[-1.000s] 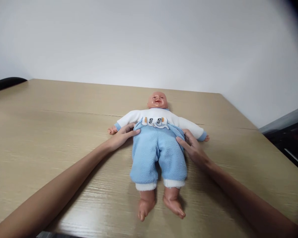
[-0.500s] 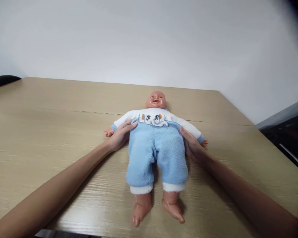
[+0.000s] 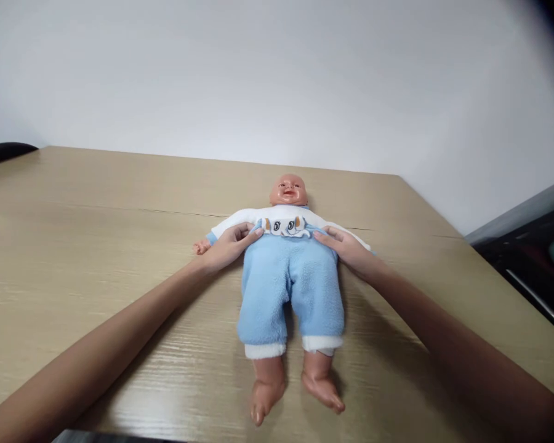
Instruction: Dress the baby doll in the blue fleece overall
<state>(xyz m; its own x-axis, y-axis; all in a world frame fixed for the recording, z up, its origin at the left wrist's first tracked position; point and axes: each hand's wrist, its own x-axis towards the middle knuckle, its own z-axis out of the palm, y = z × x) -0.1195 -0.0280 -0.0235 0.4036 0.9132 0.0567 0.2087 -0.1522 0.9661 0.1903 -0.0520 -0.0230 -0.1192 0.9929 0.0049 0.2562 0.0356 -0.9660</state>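
Observation:
A baby doll [image 3: 289,189] lies on its back on the table, head away from me and bare feet towards me. It wears a white long-sleeved top [image 3: 244,216] and light blue fleece pants [image 3: 290,271] with white cuffs. An appliqué animal face [image 3: 284,226] sits at the waist of the pants. My left hand [image 3: 233,245] pinches the waistband at the left, thumb on top. At the right side, my right hand [image 3: 348,247] grips the same waistband between thumb and fingers. The doll's hand on the right is mostly hidden behind my right hand.
The light wooden table [image 3: 120,258] has thin seams across it and reaches to a pale wall [image 3: 258,80]. A dark chair edge [image 3: 9,151] shows at the left. Dark furniture [image 3: 530,264] stands beyond the right edge.
My right hand has moved up and inward, from the side of the pants onto the waistband. The waistband is bunched a little around the animal face. My left hand has shifted slightly inward.

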